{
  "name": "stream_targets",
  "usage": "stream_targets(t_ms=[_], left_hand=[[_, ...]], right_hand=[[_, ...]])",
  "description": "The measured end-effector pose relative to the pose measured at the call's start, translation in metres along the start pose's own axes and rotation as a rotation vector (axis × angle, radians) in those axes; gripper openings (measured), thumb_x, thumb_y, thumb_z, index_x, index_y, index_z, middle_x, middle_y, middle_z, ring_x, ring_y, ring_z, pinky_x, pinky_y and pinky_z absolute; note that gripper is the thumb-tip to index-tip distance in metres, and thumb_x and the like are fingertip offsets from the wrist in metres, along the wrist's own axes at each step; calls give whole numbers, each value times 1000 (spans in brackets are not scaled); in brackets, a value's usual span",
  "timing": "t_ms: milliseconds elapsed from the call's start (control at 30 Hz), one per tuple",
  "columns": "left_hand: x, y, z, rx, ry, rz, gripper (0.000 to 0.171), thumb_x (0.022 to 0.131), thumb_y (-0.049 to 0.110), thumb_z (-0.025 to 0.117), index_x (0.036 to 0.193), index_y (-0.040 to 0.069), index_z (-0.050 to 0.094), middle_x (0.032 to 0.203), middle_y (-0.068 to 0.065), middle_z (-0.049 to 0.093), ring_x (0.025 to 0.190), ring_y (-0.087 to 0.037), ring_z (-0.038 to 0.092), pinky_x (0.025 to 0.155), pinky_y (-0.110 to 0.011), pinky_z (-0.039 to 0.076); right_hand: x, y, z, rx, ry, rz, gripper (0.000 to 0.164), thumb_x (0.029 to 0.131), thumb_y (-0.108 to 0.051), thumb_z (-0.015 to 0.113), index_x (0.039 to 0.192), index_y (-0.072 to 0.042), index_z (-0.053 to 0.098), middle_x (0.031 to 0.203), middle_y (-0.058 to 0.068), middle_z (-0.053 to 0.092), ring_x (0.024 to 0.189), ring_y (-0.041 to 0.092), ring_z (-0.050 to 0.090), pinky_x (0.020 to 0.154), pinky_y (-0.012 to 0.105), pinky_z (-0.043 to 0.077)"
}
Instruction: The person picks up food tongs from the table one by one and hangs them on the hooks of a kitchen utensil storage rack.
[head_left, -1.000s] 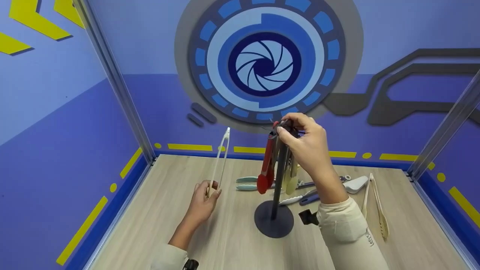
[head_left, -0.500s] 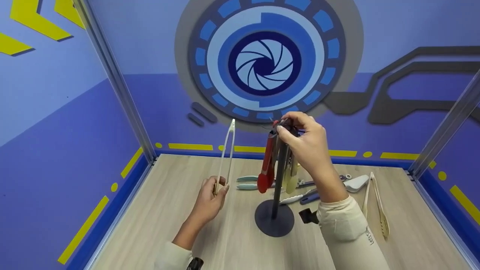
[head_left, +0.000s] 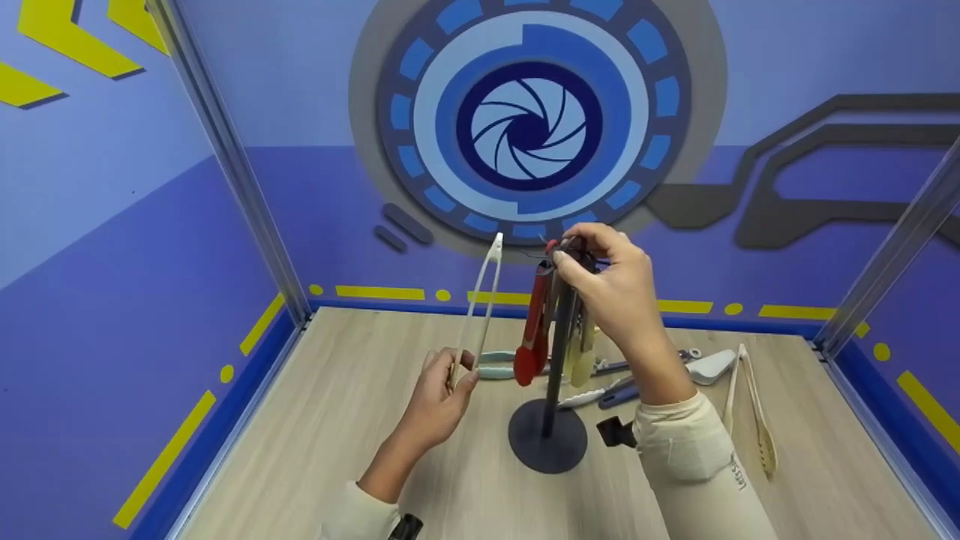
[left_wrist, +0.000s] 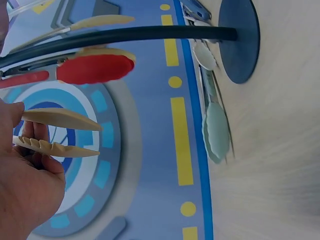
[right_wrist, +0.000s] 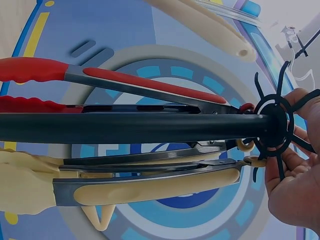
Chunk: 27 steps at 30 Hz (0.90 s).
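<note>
My left hand (head_left: 441, 401) pinches cream tongs (head_left: 491, 292) near their wavy lower ends, the hinge end pointing up beside the rack's top. Those ends (left_wrist: 62, 119) poke out past the fingers in the left wrist view. My right hand (head_left: 615, 289) grips the hooked top of a black hanging rack (head_left: 555, 390), thumb and fingers around the hook ring (right_wrist: 274, 125). Red-tipped tongs (head_left: 532, 330) hang from a hook on the left side. Beige-tipped tongs (right_wrist: 155, 192) hang on the other side of the pole, more than one pair by the right wrist view.
Mint-green tongs (head_left: 495, 372) lie on the wooden table (head_left: 360, 352) behind the rack. Blue-handled utensils (head_left: 619, 394) and a white-headed one (head_left: 711, 369) lie behind my right forearm. Beige tongs (head_left: 761, 420) rest spread at the right. Blue panels and metal posts enclose the table.
My left hand has carried the cream tongs rightward and slightly up, closer to the rack. The right hand stays on the rack's top, and the hanging tongs have not moved.
</note>
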<state>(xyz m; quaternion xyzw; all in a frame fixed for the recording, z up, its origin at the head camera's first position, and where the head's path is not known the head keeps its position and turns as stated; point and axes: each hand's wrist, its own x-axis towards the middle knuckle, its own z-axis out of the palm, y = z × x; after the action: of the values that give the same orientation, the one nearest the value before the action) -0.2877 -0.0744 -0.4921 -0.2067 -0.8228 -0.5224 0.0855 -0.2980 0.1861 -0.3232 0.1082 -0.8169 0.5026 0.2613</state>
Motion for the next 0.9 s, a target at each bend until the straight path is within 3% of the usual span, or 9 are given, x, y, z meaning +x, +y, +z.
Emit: stream_targets(t_ms=[100, 267, 533, 900], left_hand=[[1, 5, 3, 0, -8, 3, 20, 109, 33, 63, 116, 15, 62, 96, -1, 43, 88, -16, 36, 75, -26, 31], [2, 9, 5, -2, -18, 13, 24, 109, 31, 63, 118, 8, 62, 97, -8, 46, 89, -21, 38, 76, -27, 32], [4, 10, 8, -11, -25, 11, 17, 109, 26, 63, 118, 12, 61, 100, -6, 46, 92, -20, 38, 76, -27, 32], [4, 9, 11, -22, -63, 10, 22, 110, 31, 61, 118, 11, 62, 101, -4, 48, 91, -17, 37, 77, -27, 33]], right_hand=[[0, 0, 1, -2, 0, 3, 21, 97, -22, 77, 118, -17, 74, 110, 5, 71, 103, 15, 60, 76, 25, 55], [0, 0, 1, 0, 3, 4, 21, 97, -22, 77, 118, -18, 74, 109, 5, 71, 104, 16, 59, 75, 24, 56], [0, 0, 1, 7, 3, 4, 22, 97, -22, 77, 118, -15, 74, 110, 6, 71, 104, 16, 59, 75, 23, 56], [0, 1, 1, 6, 6, -8, 23, 98, -21, 77, 119, -13, 74, 110, 7, 71, 104, 17, 60, 77, 24, 54]])
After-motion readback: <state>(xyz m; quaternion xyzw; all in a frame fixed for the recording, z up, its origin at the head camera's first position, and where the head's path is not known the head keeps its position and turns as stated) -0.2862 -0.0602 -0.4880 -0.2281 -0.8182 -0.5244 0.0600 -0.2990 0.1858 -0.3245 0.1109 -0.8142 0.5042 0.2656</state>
